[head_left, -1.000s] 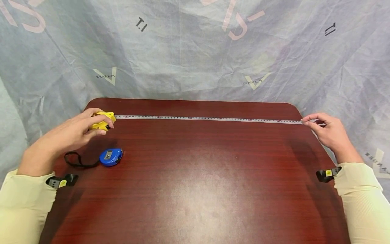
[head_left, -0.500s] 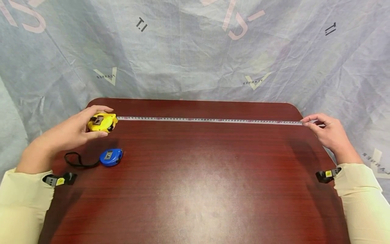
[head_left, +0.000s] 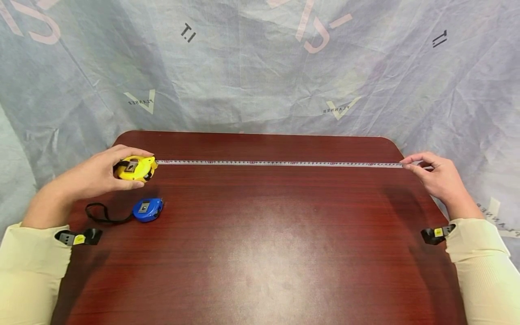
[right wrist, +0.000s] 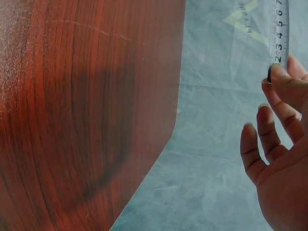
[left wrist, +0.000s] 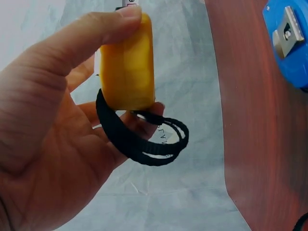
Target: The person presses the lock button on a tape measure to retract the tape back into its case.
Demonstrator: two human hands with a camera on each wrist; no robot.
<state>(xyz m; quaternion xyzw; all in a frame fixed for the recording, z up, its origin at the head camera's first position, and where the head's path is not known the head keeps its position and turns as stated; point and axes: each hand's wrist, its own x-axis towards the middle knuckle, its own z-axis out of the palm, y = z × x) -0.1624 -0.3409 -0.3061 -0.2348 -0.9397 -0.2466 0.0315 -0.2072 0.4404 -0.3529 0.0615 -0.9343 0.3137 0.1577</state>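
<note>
At the far left of the head view, my left hand (head_left: 99,174) grips a yellow tape measure (head_left: 136,169), thumb on one edge and fingers on the other. A black wrist strap (left wrist: 139,144) dangles from its case in the left wrist view. The white blade (head_left: 268,164) stretches straight across to the far right. There my right hand (head_left: 438,178) pinches the blade's end between thumb and forefinger, the other fingers loosely bent. In the right wrist view low numbers show on the blade (right wrist: 279,33) just beyond the thumb. The blade is above the table.
A blue tape measure (head_left: 148,210) with a black strap loop (head_left: 106,215) lies on the table below my left hand. The dark red table (head_left: 264,253) has rounded far corners. A grey printed cloth (head_left: 243,67) hangs close behind it.
My left hand has turned the yellow tape measure so its clip side shows, fingers shifted to its far edge, and lowered it slightly toward me. The blade's left end follows; the right hand stays nearly still.
</note>
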